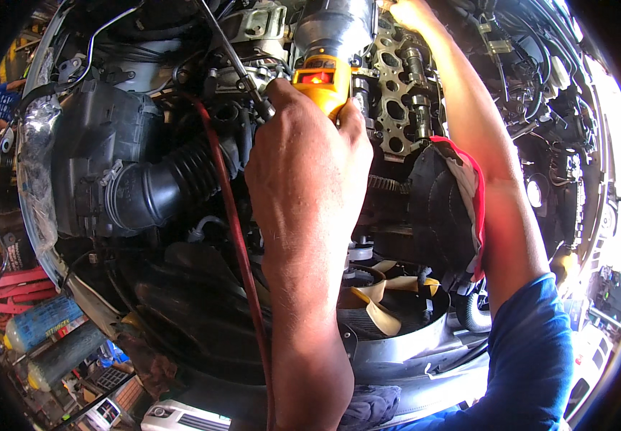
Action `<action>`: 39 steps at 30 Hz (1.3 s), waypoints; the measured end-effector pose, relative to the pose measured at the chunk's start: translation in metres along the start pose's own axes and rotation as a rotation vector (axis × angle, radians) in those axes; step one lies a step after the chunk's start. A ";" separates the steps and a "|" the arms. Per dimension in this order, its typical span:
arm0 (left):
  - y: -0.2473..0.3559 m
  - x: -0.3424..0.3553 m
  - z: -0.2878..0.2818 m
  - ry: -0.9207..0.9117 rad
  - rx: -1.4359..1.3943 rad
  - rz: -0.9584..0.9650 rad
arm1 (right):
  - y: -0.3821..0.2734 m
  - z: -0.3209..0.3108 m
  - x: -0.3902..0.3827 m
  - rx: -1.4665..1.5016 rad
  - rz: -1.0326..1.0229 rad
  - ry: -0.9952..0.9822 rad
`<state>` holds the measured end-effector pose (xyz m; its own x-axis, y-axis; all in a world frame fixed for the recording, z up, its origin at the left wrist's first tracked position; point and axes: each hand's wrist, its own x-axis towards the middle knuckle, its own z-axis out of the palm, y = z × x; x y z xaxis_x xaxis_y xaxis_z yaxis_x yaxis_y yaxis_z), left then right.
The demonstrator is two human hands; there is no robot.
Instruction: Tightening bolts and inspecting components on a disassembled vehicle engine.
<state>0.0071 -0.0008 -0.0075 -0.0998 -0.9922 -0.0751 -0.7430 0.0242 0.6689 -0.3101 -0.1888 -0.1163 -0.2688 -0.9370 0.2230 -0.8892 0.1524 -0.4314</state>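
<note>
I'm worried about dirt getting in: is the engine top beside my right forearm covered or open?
Open: the holed metal plate and lobed shaft show bare beside your right forearm, no cover over them.

Yellow and grey tool [330, 61]; red hose [231, 208]; blue sleeve [533, 352]; black duct [145, 194].

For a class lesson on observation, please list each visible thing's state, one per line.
Left hand: gripping
Yellow-handled tool: held
Right hand: partly cut off, grip unclear
Perforated metal strip: uncovered
Ribbed black duct: bent
Red hose: uncoiled
Dark cloth: crumpled
</note>
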 end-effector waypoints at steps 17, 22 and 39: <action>0.001 0.001 -0.001 -0.035 0.003 -0.030 | 0.006 0.004 0.005 -0.041 0.012 -0.054; 0.002 0.000 -0.001 -0.014 0.023 -0.018 | 0.005 0.006 0.002 -0.012 -0.026 0.017; -0.001 0.000 -0.001 0.001 0.049 0.030 | -0.002 0.002 -0.002 -0.015 0.031 0.010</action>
<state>0.0083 -0.0011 -0.0078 -0.1220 -0.9910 -0.0542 -0.7709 0.0602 0.6341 -0.3074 -0.1878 -0.1174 -0.3002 -0.9286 0.2181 -0.8857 0.1865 -0.4251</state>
